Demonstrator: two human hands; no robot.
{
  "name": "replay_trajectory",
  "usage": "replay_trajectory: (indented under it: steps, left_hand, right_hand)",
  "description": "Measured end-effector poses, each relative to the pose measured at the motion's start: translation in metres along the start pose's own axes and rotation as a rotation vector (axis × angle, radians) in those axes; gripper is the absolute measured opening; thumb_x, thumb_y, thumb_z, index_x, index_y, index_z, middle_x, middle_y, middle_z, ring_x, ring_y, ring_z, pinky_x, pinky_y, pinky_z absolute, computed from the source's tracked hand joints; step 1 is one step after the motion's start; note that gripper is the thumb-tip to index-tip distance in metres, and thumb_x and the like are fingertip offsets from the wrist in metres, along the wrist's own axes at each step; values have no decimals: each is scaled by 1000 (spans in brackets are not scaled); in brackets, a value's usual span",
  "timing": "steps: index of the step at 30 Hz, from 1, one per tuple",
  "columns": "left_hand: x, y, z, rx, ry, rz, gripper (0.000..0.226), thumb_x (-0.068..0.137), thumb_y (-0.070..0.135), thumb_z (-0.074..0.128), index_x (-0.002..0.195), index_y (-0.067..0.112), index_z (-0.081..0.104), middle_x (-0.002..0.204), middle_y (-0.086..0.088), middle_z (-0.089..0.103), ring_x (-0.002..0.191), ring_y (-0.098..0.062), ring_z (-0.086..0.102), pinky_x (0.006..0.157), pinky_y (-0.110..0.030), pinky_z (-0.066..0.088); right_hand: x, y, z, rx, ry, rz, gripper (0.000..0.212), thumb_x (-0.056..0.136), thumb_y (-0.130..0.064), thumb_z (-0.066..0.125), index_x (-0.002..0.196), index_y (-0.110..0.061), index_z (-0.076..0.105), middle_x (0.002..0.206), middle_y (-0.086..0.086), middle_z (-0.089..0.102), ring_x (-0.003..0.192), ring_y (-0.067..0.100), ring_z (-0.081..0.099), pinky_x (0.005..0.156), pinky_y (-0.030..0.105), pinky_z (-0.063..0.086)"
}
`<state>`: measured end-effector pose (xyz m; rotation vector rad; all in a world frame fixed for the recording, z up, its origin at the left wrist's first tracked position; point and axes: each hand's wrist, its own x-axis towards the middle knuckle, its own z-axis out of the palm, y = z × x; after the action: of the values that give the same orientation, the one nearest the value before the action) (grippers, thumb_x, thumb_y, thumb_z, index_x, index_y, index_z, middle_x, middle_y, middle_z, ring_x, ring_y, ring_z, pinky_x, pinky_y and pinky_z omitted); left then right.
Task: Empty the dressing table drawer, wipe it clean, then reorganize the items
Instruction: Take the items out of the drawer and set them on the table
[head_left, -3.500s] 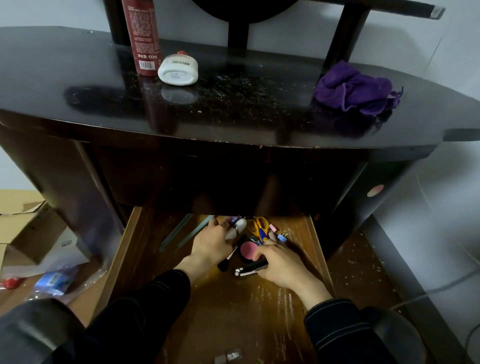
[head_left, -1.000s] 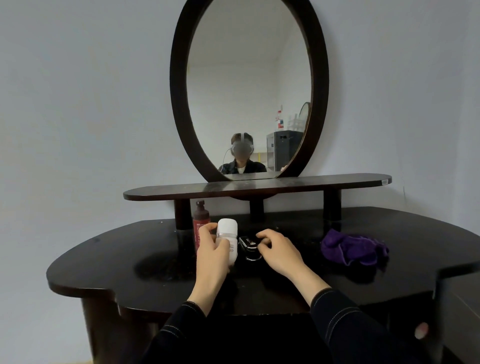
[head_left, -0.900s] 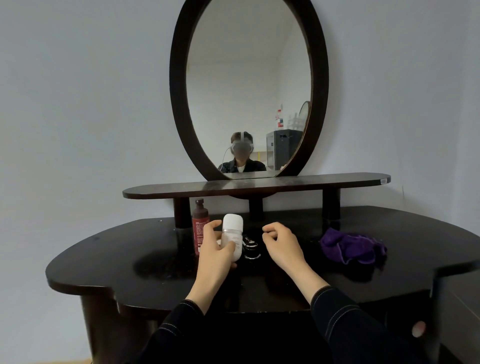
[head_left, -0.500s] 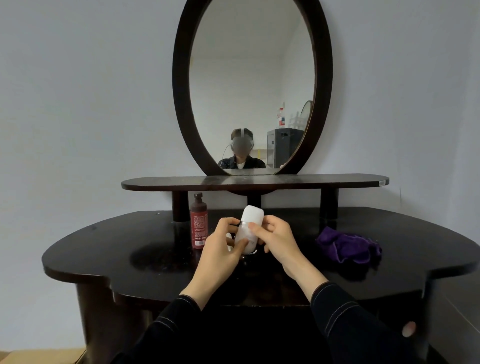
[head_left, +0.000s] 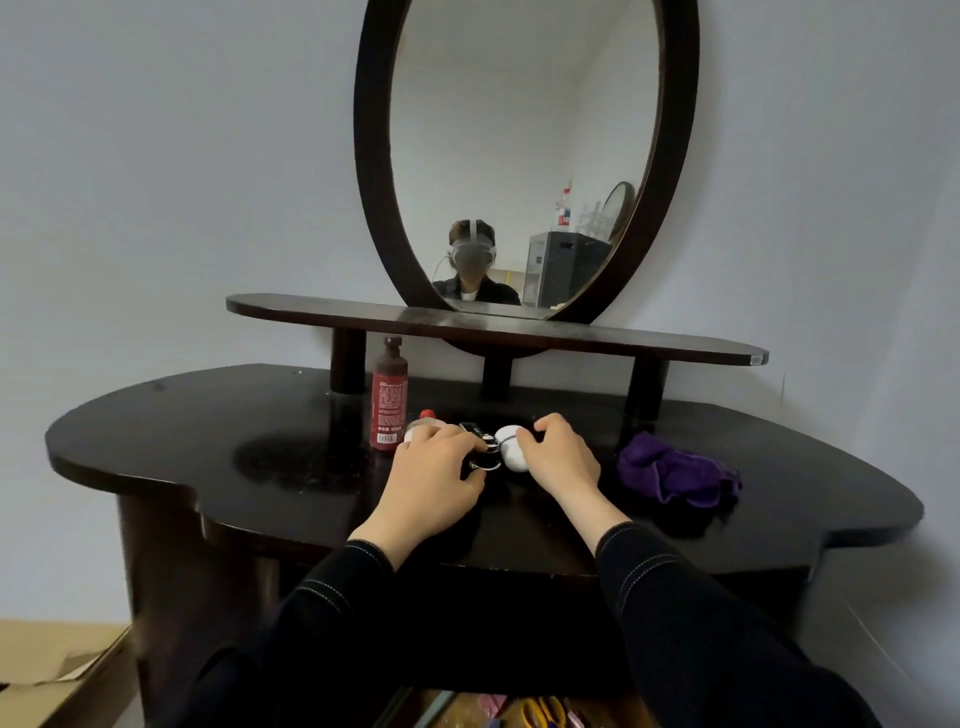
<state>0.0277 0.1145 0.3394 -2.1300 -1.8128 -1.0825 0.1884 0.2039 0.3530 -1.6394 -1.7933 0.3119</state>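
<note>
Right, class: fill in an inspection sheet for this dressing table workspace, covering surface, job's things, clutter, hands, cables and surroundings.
Surface: dark glossy table top, with a dusty patch at left.
Job's things: red bottle upright; white container lying on its side; small black items between the hands; white jar partly hidden; purple cloth crumpled at right; open drawer below, yellow scissors inside.
Clutter: cardboard box on the floor at left.
Hands: left hand over the black items, grip hidden; right hand grips the white container.
Cables: nothing seen.
Surroundings: oval mirror, shelf, plain wall.
</note>
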Motion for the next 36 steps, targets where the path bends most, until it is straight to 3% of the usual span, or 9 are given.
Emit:
replay_trajectory:
  steps: [5,9,14,20,25,28,30,33,36]
  left_hand:
    - [-1,1,0,36,-47,-5,39,89,28,60,128,25,62,129,7,60,130,-22,41,102,-39,37]
    - [-1,1,-2,33,-24,-7,37,88,25,60,123,19,63,121,1,60,123,-25,46,97,-39,44]
    - [-2,4,-3,58,-47,-19,39,88,26,61,127,17,61,127,-2,57,124,-26,46,97,-38,44]
    - [-19,16,-14,38,33,-8,31,90,19,58,120,12,60,122,-4,54,119,-31,45,92,-46,46]
    - [-63,28,-24,-235,220,104,17,89,8,60,104,13,67,100,3,59,98,-17,56,83,-35,49]
    - [-114,32,-14,-351,372,269,15,88,0,53,93,10,64,92,2,59,90,-18,56,80,-31,45]
    - [-149,29,6,-298,390,380,15,89,0,52,92,6,65,94,-2,60,95,-23,56,86,-32,43]
    - [-194,12,43,-216,195,374,15,90,4,52,94,7,66,96,-3,59,90,-22,54,76,-29,45]
    - [-220,-5,75,-165,-187,124,17,86,7,58,99,14,66,100,2,62,92,-20,58,74,-34,51]
  right_hand:
    - [-9,-3,0,-22,-91,-120,33,91,-50,52,118,-34,61,117,-7,65,100,17,60,78,34,45]
    - [-17,-5,-1,-27,-179,-204,39,94,-50,50,129,-35,59,124,-8,65,109,17,61,84,35,48]
    - [-19,-1,0,19,-144,-199,43,93,-48,53,132,-30,57,130,-4,61,109,17,60,78,33,45]
    - [-36,8,-10,69,-88,-185,48,91,-29,62,136,-18,54,137,9,52,124,26,56,99,35,44]
    - [-84,16,-34,210,-9,-229,20,88,-20,66,107,-23,70,112,1,68,92,13,66,88,31,50]
    - [-128,30,-39,340,142,-407,15,90,-13,64,99,-24,69,100,-10,64,74,7,63,71,25,52]
    - [-158,44,-36,426,284,-582,18,90,-4,60,96,-19,68,95,-10,62,78,9,61,71,18,46]
    - [-195,80,-15,289,434,-757,17,88,3,56,92,-9,68,96,-3,60,94,13,57,85,23,40]
    - [-222,125,17,75,257,-715,15,92,-1,56,94,-10,68,98,-2,58,94,12,52,80,19,40]
